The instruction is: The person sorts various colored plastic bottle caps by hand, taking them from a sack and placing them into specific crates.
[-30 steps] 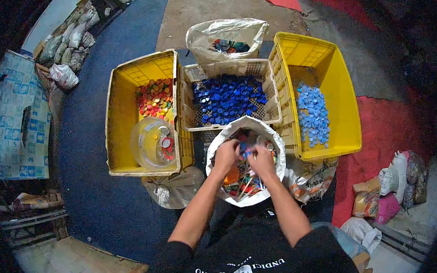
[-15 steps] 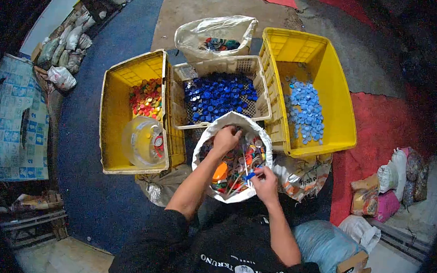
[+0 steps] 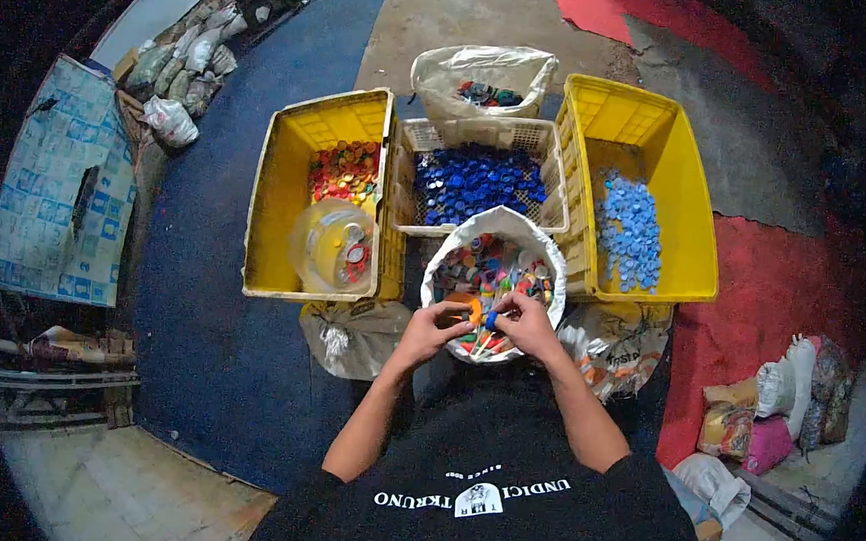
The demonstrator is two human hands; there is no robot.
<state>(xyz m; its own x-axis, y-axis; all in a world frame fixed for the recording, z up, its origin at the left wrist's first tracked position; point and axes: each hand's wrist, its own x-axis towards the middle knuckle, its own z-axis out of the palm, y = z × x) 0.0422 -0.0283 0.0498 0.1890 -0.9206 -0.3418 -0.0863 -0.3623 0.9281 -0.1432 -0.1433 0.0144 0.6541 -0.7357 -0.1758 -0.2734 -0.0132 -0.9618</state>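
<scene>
Leftward stood one yellow crate (image 3: 284,187), with red and yellow caps (image 3: 345,171) toward its far end and a clear tub (image 3: 315,248) nearer me. Next, my left hand (image 3: 432,330) curled over the near left rim of a white sack (image 3: 501,218), its fingertips right beside an orange lid (image 3: 466,306); whether they gripped it I could not tell. Beyond the sack, a white crate (image 3: 431,135) held dark blue caps (image 3: 478,186). Above the sack's mixed caps (image 3: 515,264), a blue cap (image 3: 490,320) sat pinched in my right hand (image 3: 527,328). Farther right, light blue caps (image 3: 629,228) lay in a second yellow crate (image 3: 681,187).
</scene>
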